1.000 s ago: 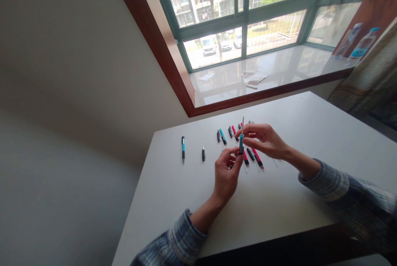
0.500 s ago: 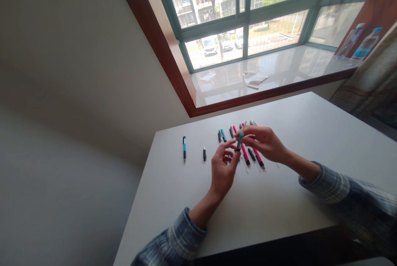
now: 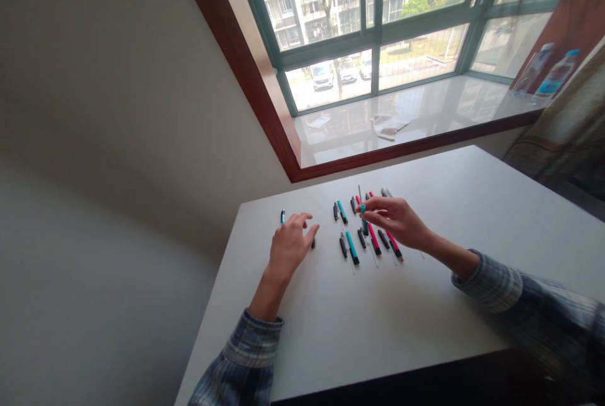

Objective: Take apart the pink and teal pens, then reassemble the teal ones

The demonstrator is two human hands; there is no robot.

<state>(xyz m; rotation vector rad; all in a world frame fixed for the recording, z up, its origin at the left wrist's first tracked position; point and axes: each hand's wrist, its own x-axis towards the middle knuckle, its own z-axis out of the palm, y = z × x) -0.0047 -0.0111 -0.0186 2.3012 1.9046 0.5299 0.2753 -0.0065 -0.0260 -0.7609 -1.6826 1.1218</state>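
Between the fingertips of my right hand [image 3: 394, 220] is a teal pen barrel [image 3: 364, 222], with a thin refill sticking up out of it. My left hand [image 3: 292, 242] hovers over the left part of the table, fingers apart and nothing in them. Beneath its thumb a black pen tip section [image 3: 313, 243] is partly covered. Just beyond the left fingers lies a teal and black pen [image 3: 283, 215], its lower part hidden. Under and around the right hand are pen parts in rows: teal barrels [image 3: 352, 247], pink barrels [image 3: 374, 239], black tip sections [image 3: 343, 247] and thin white refills.
The white table [image 3: 401, 318] stands against a wall and a window sill [image 3: 345, 141]. A crumpled cloth [image 3: 388, 126] and plastic bottles [image 3: 558, 78] are on the sill. A curtain [image 3: 558, 122] hangs at the right.
My left hand has let go of the teal barrel and moved left, toward the black tip section. My right hand still holds the barrel, with the refill now more upright.
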